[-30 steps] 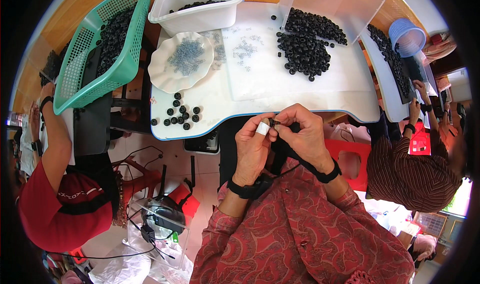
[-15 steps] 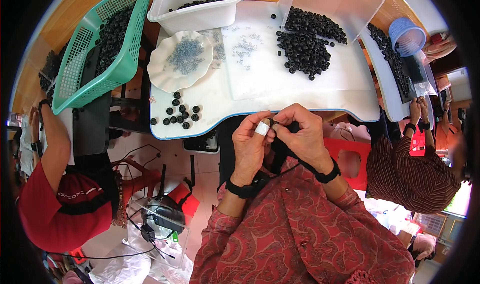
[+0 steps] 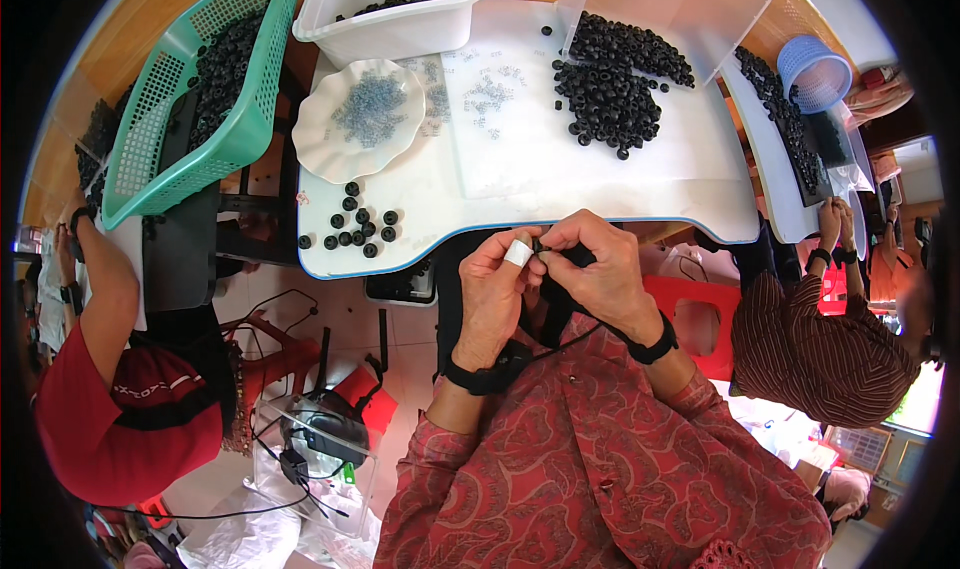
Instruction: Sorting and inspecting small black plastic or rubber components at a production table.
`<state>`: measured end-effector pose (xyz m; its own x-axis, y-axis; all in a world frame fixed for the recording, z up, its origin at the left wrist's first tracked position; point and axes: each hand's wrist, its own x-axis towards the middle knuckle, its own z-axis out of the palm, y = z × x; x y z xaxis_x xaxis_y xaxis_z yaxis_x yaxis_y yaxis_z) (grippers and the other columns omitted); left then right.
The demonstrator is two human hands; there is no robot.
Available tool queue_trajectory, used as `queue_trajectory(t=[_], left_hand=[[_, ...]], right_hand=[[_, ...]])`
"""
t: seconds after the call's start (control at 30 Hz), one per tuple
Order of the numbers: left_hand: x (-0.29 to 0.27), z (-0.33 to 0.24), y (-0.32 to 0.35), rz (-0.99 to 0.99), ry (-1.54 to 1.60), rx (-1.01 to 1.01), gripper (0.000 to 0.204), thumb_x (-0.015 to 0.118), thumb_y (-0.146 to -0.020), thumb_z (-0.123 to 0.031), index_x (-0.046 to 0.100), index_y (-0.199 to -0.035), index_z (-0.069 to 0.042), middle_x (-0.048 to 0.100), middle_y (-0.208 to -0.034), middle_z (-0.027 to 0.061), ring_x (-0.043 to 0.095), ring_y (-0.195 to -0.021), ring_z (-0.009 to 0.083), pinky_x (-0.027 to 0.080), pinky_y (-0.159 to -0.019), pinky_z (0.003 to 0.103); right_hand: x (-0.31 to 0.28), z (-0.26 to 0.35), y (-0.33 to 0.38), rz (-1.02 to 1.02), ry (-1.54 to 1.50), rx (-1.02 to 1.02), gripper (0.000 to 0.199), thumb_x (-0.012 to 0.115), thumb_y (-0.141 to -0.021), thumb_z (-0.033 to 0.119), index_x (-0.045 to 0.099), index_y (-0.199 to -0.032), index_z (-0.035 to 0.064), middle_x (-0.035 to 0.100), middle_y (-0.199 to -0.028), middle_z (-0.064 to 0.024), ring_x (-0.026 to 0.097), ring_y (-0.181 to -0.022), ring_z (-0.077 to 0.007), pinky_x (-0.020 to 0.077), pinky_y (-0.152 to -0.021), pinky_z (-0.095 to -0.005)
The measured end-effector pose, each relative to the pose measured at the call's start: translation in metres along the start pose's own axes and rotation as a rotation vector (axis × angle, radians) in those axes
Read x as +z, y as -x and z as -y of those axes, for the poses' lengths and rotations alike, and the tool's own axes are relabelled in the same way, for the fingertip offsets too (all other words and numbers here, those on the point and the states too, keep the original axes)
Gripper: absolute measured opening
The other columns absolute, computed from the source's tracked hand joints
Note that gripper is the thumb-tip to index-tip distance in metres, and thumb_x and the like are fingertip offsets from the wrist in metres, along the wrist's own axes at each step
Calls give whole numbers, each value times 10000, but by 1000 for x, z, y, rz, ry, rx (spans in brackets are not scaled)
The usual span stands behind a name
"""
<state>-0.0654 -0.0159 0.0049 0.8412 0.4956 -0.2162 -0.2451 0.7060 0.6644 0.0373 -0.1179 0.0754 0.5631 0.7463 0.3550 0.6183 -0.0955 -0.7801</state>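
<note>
My left hand (image 3: 490, 299) is closed, its fingertips pinching a small black round part (image 3: 537, 247) just off the table's near edge. White tape is wrapped around one of its fingers. My right hand (image 3: 605, 274) meets it from the other side, thumb and forefinger pinched together at the same part. Anything else between those fingertips is hidden. Beyond the hands, several loose black round parts (image 3: 362, 216) lie at the table's left front. Behind them a wavy-edged white plate (image 3: 312, 134) carries many tiny clear bits. A large pile of black round parts (image 3: 615, 109) lies at the back right.
On the white table (image 3: 600, 194) stand a white tub (image 3: 400, 34) and a clear bin (image 3: 690, 14) tipped toward the pile. A green basket (image 3: 195, 179) is at far left, a blue basket (image 3: 815, 74) at far right. A person in red sits left, another in stripes right.
My fingers have shifted slightly around the small black part, and the left hand has tilted a little to the left. The piles and containers are as before.
</note>
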Motion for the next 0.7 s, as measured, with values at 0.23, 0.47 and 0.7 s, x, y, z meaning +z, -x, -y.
queue_trajectory(t=[0.23, 0.47, 0.7], left_hand=[[5, -3, 0, -21, 40, -20, 195, 597, -998, -102, 695, -1124, 9, 650, -788, 26, 575, -665, 72, 462, -599, 192], [-4, -3, 0, -2, 8, -48, 181, 606, -981, -61, 696, -1119, 15, 653, -794, 31, 584, -673, 78, 466, -599, 196], [2, -4, 3, -38, -77, 20, 176, 587, -983, -38, 695, -1111, 16, 661, -814, 31, 593, -682, 71, 474, -606, 195]], right_hand=[[-1, -5, 3, -18, -10, 69, 167, 747, -776, -29, 652, -907, 10, 699, -828, -86, 699, -734, -142, 554, -649, -270], [0, -8, 3, 8, -40, 62, 166, 744, -782, -26, 655, -916, 13, 700, -829, -83, 698, -741, -153, 555, -668, -270], [-4, -9, 2, 27, -63, 58, 222, 735, -777, -38, 666, -985, 0, 688, -887, -90, 691, -750, -160, 555, -668, -270]])
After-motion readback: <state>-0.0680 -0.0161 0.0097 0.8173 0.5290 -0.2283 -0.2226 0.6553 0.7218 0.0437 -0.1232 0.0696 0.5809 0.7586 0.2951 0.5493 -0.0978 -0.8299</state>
